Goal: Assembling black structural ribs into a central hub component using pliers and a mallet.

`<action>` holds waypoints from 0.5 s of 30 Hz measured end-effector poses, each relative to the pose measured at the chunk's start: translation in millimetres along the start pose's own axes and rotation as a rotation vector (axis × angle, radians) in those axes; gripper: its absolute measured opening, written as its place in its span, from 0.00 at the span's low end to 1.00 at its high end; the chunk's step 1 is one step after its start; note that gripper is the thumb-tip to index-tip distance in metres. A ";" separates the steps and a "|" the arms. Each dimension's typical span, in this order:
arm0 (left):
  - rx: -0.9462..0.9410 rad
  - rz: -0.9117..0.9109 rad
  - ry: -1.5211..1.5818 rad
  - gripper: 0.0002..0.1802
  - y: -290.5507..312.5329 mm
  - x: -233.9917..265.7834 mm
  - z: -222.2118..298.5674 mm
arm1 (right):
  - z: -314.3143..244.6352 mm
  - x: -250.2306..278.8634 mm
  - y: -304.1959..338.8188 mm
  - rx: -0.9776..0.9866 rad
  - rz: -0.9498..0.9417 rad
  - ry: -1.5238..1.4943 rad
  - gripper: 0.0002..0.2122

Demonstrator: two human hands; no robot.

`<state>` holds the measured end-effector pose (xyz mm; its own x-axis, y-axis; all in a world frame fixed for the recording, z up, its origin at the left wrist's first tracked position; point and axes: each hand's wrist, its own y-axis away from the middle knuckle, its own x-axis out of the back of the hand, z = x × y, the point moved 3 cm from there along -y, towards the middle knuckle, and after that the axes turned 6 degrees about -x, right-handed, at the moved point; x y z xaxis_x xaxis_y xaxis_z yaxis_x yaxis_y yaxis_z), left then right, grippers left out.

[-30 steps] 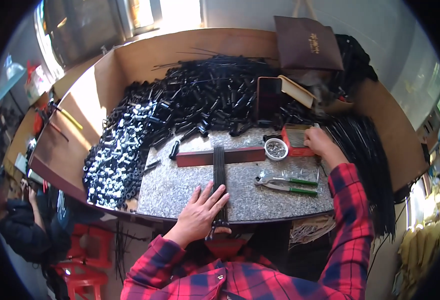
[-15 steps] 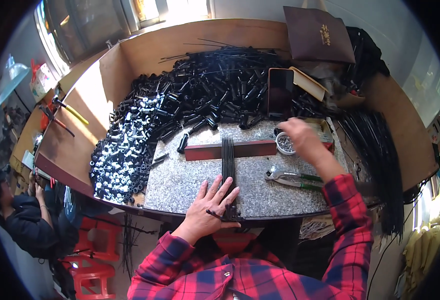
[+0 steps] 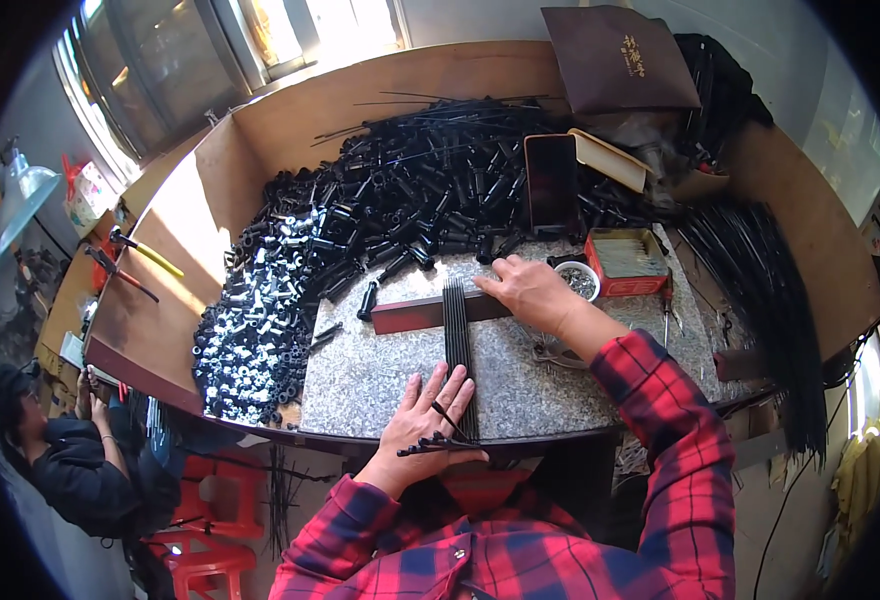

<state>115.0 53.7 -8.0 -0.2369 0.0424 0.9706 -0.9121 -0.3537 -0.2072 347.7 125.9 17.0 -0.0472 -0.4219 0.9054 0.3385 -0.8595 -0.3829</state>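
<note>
A row of thin black rods (image 3: 457, 340) lies side by side across a dark red bar (image 3: 407, 315) on the speckled grey slab (image 3: 360, 375). My left hand (image 3: 425, 425) rests flat on the lower part of the rods, fingers stretched out; several thin black ends cross its back. Just right of the rods' far tips, my right hand (image 3: 530, 293) is above the bar with thumb and forefinger pinched together. What the pinch holds, if anything, is too small to make out. Behind that hand, a white tub (image 3: 588, 272) contains small metal pieces.
Black tubular parts (image 3: 410, 180) are heaped behind the slab. A phone (image 3: 552, 185) stands upright beside a red tin (image 3: 650, 285). Long black rods (image 3: 760, 300) hang over the right edge. Pliers (image 3: 560, 352) lie partly under my right forearm. A person (image 3: 70, 450) sits at the left.
My right hand has moved left from the white tub to beside the rods' far tips. My left hand stays on the rods. The view has shifted slightly.
</note>
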 end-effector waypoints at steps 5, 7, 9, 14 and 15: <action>-0.014 -0.028 -0.022 0.55 1.9 1.0 -1.2 | -2.3 3.0 -1.1 0.001 -0.006 0.004 0.11; -0.022 -0.025 -0.028 0.55 1.6 1.8 -1.3 | -1.5 2.3 -2.0 -0.015 -0.041 -0.036 0.19; -0.029 -0.024 -0.033 0.55 1.3 2.0 -0.8 | -0.2 1.4 -0.3 -0.010 -0.024 -0.038 0.18; -0.004 -0.020 -0.023 0.53 -0.5 2.7 0.8 | -0.7 -0.7 -0.4 -0.011 -0.019 -0.037 0.18; -0.008 -0.021 -0.023 0.53 -1.0 2.5 0.9 | -1.1 0.5 -1.0 -0.005 -0.009 -0.042 0.18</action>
<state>115.6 53.3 -5.3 -0.2103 0.0280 0.9772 -0.9193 -0.3457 -0.1879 346.3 126.3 17.6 -0.0112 -0.4019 0.9156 0.3334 -0.8648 -0.3755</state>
